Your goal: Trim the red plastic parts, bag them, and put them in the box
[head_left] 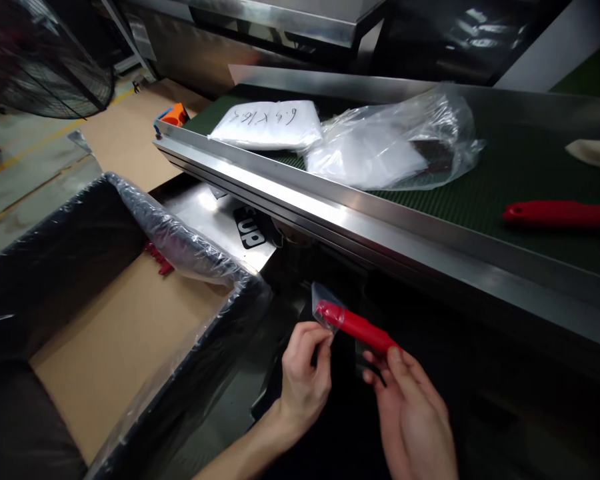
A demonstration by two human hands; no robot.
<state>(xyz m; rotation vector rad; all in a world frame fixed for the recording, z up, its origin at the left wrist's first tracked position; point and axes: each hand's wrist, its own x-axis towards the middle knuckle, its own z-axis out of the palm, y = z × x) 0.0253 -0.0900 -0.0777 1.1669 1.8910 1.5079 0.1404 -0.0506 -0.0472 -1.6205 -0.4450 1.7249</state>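
My right hand [415, 407] grips a long red plastic piece [363, 328], shaped like a handle, near its lower right end. A small clear plastic bag [324, 297] covers the other end of that piece. Thumb and fingers of my left hand [307, 367] pinch the bag's edge, just below the red tip. Both hands are in front of the conveyor's metal rail, above a dark area. On the green conveyor belt [480, 220], a similar red piece [560, 215] lies at the right.
A white packet [267, 125] with handwriting and a clear bag of plastic sleeves [380, 153] lie on the belt. To the left stands a carton [130, 333] lined with plastic, with red pieces [159, 259] inside. An orange object [177, 115] sits at the belt's end. A large fan [40, 60] stands behind.
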